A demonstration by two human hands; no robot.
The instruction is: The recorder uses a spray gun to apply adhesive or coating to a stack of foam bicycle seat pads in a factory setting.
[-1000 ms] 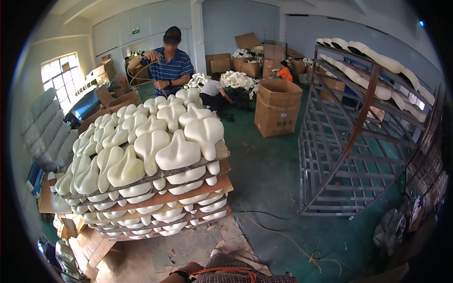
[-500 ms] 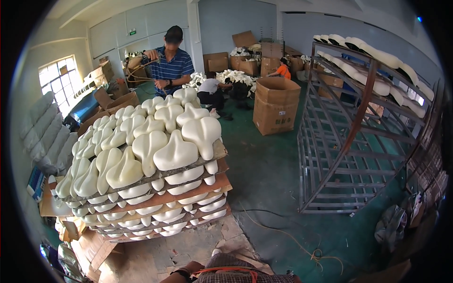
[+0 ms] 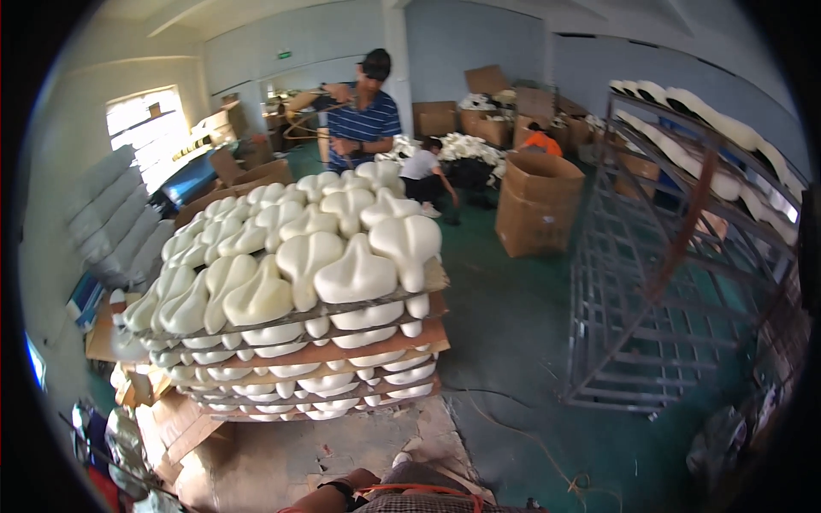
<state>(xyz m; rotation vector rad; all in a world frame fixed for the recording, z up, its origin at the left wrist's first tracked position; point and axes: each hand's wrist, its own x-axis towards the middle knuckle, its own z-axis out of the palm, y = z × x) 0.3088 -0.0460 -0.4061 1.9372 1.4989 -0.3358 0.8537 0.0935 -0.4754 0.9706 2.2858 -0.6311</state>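
My left hand (image 3: 363, 478) is at the lower edge, close against my waist, with a dark band round the wrist. Its fingers are hidden, so its grip cannot be made out. An orange strap (image 3: 428, 489) crosses my checked clothing beside it. My right hand is out of sight. In front of me stands a tall stack of boards loaded with cream-coloured foam saddle pads (image 3: 356, 272), layer upon layer. The uppermost board (image 3: 342, 309) carries rows of these pads. Neither hand visibly touches the stack.
Behind the stack a co-worker in a striped shirt (image 3: 363, 124) stands with both hands raised around a cord-like thing. Another person (image 3: 422, 171) crouches by a white heap. A large carton (image 3: 539, 205) and a metal rack (image 3: 637, 342) stand to the right; a cable (image 3: 522, 436) crosses the floor.
The whole scene has shifted rightward in my view. The crouching person now reaches an arm down toward the floor. My left hand stays at my waist.
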